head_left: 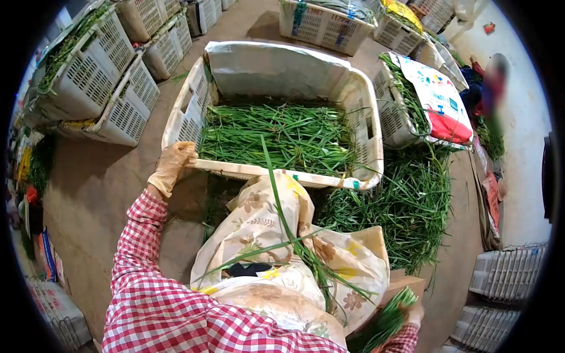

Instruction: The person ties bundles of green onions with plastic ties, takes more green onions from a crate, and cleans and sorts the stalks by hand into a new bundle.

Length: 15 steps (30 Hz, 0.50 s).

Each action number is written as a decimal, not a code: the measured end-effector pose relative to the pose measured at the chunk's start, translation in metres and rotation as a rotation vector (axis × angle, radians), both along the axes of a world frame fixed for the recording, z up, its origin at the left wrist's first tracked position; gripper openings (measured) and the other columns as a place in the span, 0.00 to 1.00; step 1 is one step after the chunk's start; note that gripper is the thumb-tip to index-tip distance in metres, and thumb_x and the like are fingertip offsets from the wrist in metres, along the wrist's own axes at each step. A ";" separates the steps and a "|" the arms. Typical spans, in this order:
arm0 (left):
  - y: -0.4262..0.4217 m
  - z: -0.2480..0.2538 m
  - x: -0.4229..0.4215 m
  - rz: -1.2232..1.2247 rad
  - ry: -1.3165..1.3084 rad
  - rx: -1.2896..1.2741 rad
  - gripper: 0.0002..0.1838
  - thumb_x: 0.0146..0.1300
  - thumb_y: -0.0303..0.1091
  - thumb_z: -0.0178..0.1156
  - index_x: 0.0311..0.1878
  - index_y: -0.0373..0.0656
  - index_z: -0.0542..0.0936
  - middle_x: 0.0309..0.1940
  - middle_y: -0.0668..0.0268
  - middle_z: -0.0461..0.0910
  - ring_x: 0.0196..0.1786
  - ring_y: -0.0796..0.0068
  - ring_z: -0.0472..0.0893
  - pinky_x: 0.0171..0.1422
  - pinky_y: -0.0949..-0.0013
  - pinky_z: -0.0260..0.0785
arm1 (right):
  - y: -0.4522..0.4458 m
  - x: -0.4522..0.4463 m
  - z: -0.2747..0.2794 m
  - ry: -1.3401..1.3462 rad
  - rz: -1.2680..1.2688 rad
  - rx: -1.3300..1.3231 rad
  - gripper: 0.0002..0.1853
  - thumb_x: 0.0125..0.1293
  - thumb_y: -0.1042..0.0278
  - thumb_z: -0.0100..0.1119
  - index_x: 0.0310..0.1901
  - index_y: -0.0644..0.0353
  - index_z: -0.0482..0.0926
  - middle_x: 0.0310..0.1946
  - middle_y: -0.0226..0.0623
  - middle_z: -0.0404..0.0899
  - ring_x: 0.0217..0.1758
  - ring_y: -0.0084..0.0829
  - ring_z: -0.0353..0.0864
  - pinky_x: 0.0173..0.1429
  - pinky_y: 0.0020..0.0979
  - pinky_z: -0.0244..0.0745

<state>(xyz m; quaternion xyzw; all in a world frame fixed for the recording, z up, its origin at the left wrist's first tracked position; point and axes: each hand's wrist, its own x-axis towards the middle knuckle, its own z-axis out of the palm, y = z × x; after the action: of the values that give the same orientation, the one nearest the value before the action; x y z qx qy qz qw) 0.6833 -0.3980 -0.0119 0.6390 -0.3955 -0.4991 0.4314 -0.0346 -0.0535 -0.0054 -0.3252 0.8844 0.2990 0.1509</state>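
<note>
My left hand (pixel 175 160), in a pale glove, is closed around the near left corner of a white plastic crate's rim (pixel 235 167). Inside this crate lies a layer of long, thin green leaves (pixel 276 134) that look like chives. Low at the right, beside my lap, my right hand (pixel 414 313) grips a bunch of the same green leaves (pixel 385 320); its fingers are partly hidden. Several loose leaves (pixel 282 217) lie across the floral apron (pixel 259 212) on my knees.
A big heap of green leaves (pixel 394 206) spreads over the floor right of my knees. Stacked crates (pixel 88 76) stand at the left, another crate (pixel 326 26) at the back. A printed sack (pixel 435 94) covers a crate at the right, near a blurred person (pixel 493 88).
</note>
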 end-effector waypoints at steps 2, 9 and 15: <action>-0.007 -0.006 0.001 -0.080 -0.114 -0.038 0.19 0.64 0.37 0.59 0.50 0.30 0.76 0.29 0.68 0.79 0.28 0.82 0.77 0.34 0.80 0.70 | -0.096 0.078 0.065 0.093 -0.048 -0.280 0.31 0.58 0.45 0.60 0.56 0.61 0.74 0.48 0.47 0.79 0.49 0.41 0.80 0.53 0.35 0.73; -0.070 -0.020 0.010 -0.176 -0.266 -0.188 0.19 0.64 0.40 0.59 0.51 0.34 0.76 0.40 0.64 0.81 0.42 0.74 0.79 0.48 0.73 0.72 | -0.307 0.198 0.041 -0.417 0.764 -1.041 0.22 0.64 0.69 0.55 0.60 0.63 0.70 0.52 0.45 0.77 0.54 0.41 0.76 0.59 0.37 0.68; -0.135 -0.036 -0.053 -0.425 -0.301 -0.158 0.20 0.64 0.42 0.57 0.53 0.36 0.76 0.45 0.56 0.81 0.48 0.66 0.79 0.53 0.69 0.71 | -0.377 0.208 -0.043 -0.486 0.726 -1.300 0.19 0.65 0.65 0.54 0.55 0.63 0.74 0.54 0.45 0.74 0.58 0.45 0.71 0.63 0.41 0.64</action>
<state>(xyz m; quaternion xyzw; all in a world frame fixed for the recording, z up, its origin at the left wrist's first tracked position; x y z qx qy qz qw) 0.6305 -0.5331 -0.0477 0.5728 -0.6182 -0.4457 0.3019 0.1736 -0.4307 -0.0488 -0.6735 0.6625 -0.3277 0.0124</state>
